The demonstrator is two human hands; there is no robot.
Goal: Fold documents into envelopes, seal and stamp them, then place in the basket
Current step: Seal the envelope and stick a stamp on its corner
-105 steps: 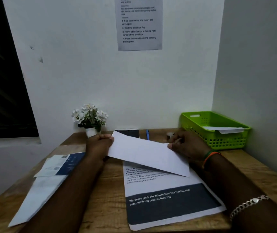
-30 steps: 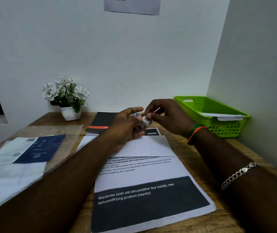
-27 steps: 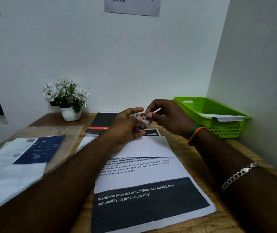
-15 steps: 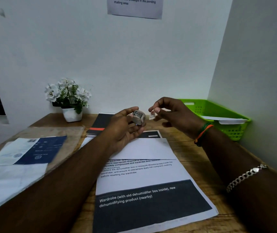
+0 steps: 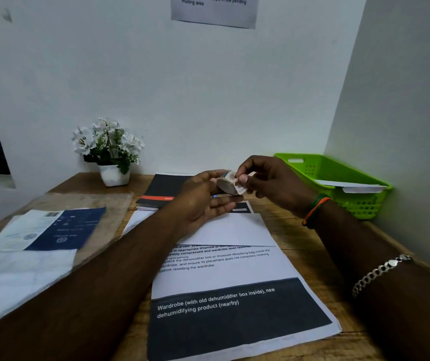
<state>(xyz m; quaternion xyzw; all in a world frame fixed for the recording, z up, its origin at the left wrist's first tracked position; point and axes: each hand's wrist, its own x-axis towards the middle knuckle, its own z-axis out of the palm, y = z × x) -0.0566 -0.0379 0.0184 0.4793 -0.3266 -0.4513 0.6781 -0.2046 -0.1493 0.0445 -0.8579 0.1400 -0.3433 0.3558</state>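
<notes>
**Stamp roll held above the envelope**

Nearest lay the printed document (image 5: 234,308), the white envelope (image 5: 234,229) upon it. Above, the left hand (image 5: 203,196) gripped the stamp roll (image 5: 226,185); the right hand (image 5: 268,181) pinched its loose end. Beyond stood the green basket (image 5: 339,175).

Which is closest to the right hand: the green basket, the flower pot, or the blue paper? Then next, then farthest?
From the right hand, in the head view:
1. Green basket, just to its right, by the wall.
2. Flower pot, left, at the desk's back edge.
3. Blue paper, farthest left.
</notes>
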